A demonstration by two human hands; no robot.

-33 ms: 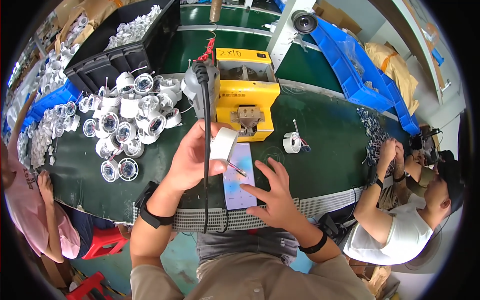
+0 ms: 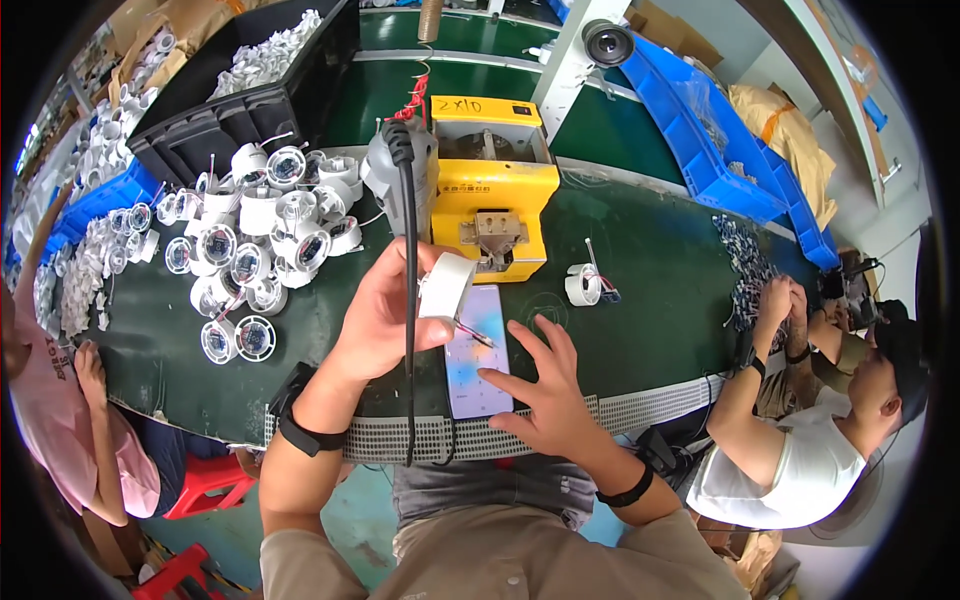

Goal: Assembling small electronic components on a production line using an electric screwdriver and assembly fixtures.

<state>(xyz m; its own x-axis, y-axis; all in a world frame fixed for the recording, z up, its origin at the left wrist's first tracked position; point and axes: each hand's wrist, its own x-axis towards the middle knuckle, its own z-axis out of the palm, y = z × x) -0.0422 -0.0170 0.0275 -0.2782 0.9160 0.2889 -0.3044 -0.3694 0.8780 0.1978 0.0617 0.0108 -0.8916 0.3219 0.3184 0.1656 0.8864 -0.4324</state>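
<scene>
My left hand [image 2: 377, 322] is closed on a white round plastic housing [image 2: 447, 287], held up over the table, tilted. Thin wires with a small end piece [image 2: 478, 338] hang from it above a smartphone [image 2: 480, 385] lying face up with its screen lit. Spread fingers show on my right hand [image 2: 550, 390], which holds nothing. One fingertip is at the phone's screen; whether it presses the glass I cannot tell. A black cable [image 2: 411, 300] passes in front of my left hand and hides part of it.
Behind the phone stands a yellow machine [image 2: 495, 210]. Many similar white housings [image 2: 250, 265] are heaped to the left, before a black crate [image 2: 215, 125]. One wired housing [image 2: 582, 285] sits alone on the right. Co-workers sit on both sides; a blue bin [image 2: 690, 140] stands far right.
</scene>
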